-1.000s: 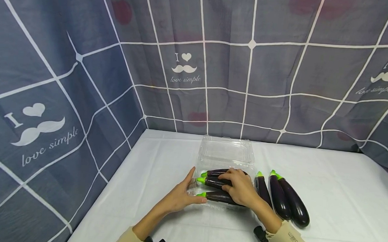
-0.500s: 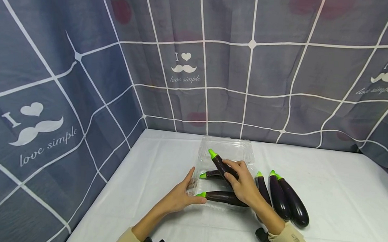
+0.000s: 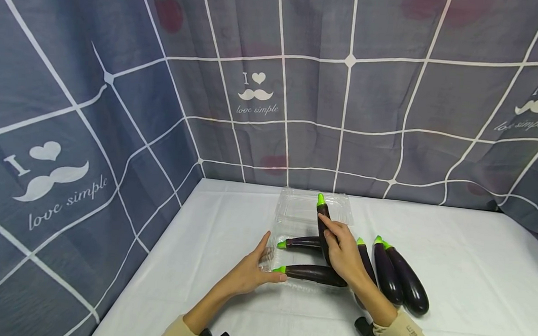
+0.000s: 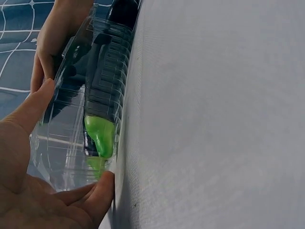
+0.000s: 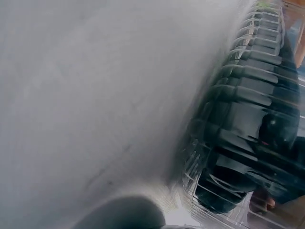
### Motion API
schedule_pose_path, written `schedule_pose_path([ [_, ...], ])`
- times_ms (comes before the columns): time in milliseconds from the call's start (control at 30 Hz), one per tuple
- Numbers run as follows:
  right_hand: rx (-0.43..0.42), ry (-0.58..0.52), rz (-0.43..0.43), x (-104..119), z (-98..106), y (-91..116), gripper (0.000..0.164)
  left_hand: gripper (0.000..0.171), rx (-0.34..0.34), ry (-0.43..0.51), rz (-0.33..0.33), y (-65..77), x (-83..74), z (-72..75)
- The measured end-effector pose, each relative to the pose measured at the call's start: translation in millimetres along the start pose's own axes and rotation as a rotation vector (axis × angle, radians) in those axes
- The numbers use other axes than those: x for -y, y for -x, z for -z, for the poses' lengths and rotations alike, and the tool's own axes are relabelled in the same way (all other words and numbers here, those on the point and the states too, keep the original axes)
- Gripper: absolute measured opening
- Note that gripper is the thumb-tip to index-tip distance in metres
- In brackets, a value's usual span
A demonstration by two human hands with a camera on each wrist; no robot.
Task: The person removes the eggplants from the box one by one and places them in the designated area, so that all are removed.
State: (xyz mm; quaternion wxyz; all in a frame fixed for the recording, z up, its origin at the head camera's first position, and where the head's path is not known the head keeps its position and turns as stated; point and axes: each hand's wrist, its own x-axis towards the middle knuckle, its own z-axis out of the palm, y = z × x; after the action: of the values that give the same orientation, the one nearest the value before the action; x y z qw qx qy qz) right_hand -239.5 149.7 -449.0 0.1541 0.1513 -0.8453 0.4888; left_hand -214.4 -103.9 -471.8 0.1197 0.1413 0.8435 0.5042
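Observation:
A hinged clear plastic box (image 3: 289, 222) stands with its lid folded back. Inside, one dark eggplant (image 3: 315, 274) with a bright green stem lies along the front and another eggplant (image 3: 302, 242) lies behind it. My right hand (image 3: 344, 253) grips a third eggplant (image 3: 323, 210) over the box, stem pointing away and its lower end tilted down between the other two. Spread across the box's left end, my left hand (image 3: 250, 274) touches it with extended thumb and fingers. The left wrist view has the thumb (image 4: 35, 102) at the rim and green stems through the plastic.
To the right of the box, two eggplants (image 3: 402, 276) lie side by side on the white cloth (image 3: 473, 280). Nearer the box is one more eggplant (image 3: 367, 264), partly hidden by my right forearm. A grey grid-patterned curtain (image 3: 313, 99) hangs behind and at the left.
My right hand has lifted the middle eggplant from among those in the box and turned it from lying crosswise to pointing away, shifting it slightly right. The left hand stays in place.

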Motion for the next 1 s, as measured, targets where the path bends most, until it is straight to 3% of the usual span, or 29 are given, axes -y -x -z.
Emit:
schedule_pose_path([
  [200,0.080,-0.047,-0.182,1.3,4.6,-1.6,0.040,0.116,0.001,0.003,0.002,-0.1,-0.3,0.0],
  [367,0.097,-0.106,-0.269,1.4,6.8,-1.3,0.045,0.117,0.003,0.008,-0.002,0.0,-0.2,0.1],
  [633,0.097,-0.182,-0.340,3.5,8.8,-1.3,0.061,0.117,0.006,0.017,-0.006,-0.1,0.2,1.2],
  [1000,0.121,-0.214,-0.314,2.2,6.9,1.2,0.065,0.117,0.003,0.024,0.003,1.3,-1.6,0.9],
])
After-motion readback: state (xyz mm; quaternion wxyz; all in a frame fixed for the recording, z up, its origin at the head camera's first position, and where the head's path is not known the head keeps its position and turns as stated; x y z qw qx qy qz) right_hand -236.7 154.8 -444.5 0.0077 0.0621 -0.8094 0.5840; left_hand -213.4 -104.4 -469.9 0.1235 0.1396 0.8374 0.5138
